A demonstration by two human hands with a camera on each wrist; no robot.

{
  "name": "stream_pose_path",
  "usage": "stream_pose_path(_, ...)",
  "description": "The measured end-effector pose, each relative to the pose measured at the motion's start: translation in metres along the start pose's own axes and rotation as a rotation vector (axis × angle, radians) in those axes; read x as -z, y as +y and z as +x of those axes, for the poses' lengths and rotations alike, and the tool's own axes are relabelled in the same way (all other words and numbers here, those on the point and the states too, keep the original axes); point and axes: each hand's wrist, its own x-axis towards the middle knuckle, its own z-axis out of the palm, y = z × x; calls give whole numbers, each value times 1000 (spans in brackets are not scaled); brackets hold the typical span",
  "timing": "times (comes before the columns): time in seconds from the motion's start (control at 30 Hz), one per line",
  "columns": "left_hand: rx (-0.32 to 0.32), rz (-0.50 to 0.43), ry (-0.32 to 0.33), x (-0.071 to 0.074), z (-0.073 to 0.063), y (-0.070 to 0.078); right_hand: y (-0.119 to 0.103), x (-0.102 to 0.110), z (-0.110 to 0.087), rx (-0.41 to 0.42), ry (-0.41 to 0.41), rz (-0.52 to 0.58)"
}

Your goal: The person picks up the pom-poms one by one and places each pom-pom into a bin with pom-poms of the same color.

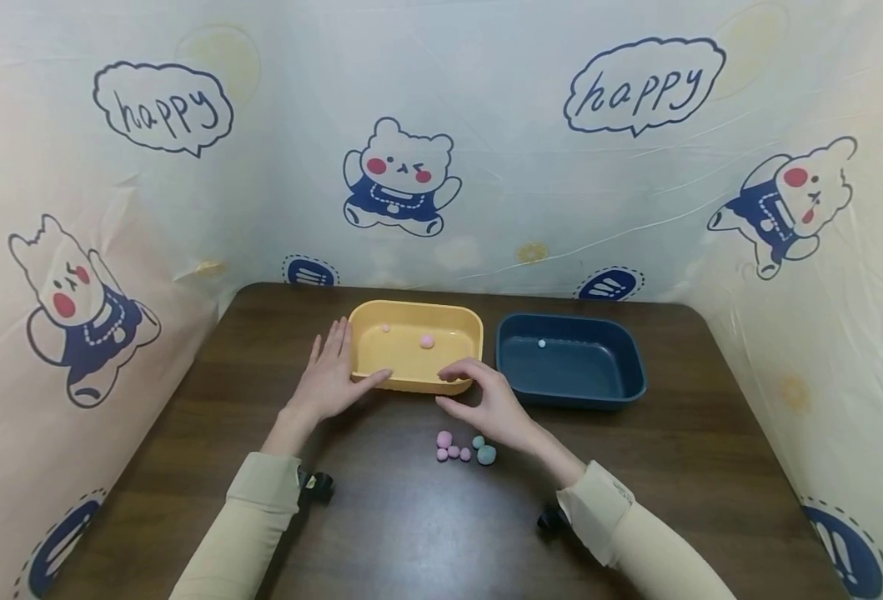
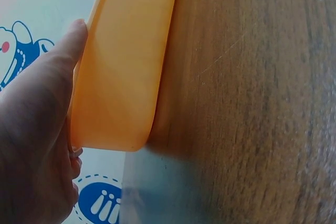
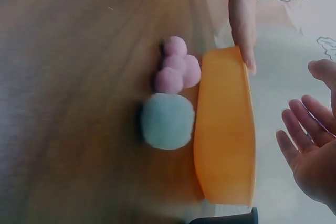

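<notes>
My left hand (image 1: 325, 377) rests at the left end of the yellow tray (image 1: 415, 386), its fingers straight along the side and its thumb over the front rim. Just above that tray's front right corner is my right hand (image 1: 495, 407), with thumb and fingers spread apart and nothing held between them. Inside the yellow tray lie a larger pink ball (image 1: 427, 342) and a tiny pink one (image 1: 385, 328). On the table nearer me sits a cluster of several fuzzy pink balls (image 1: 444, 439), beside a large teal ball (image 1: 486, 455) and a smaller teal one (image 1: 479, 442).
A dark blue tray (image 1: 591, 400) stands to the right of the yellow one, with one tiny pale ball (image 1: 542, 343) in it. Both trays are near the back of the brown wooden table (image 1: 411, 533). A printed cloth (image 1: 524, 167) hangs behind and at the sides.
</notes>
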Motion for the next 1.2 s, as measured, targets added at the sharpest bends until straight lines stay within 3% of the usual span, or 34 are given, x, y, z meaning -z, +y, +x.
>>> stream_pose_path(0.3,0,19,0,1,2,2,7,1,-24,-9,-12,-16)
stream_pose_path(0.57,5,20,-5,2,2,1,27,-5,-33,-59,-131,-2)
stream_pose_path(0.73,7,23,-2,1,1,-1,57,-9,-32,-50,-202,32)
stream_pose_path(0.9,5,21,-11,0,2,-1,86,-15,-32,8,-212,18)
stream_pose_path(1.2,3,27,-6,-1,2,-1,73,-22,-31,52,-229,3)
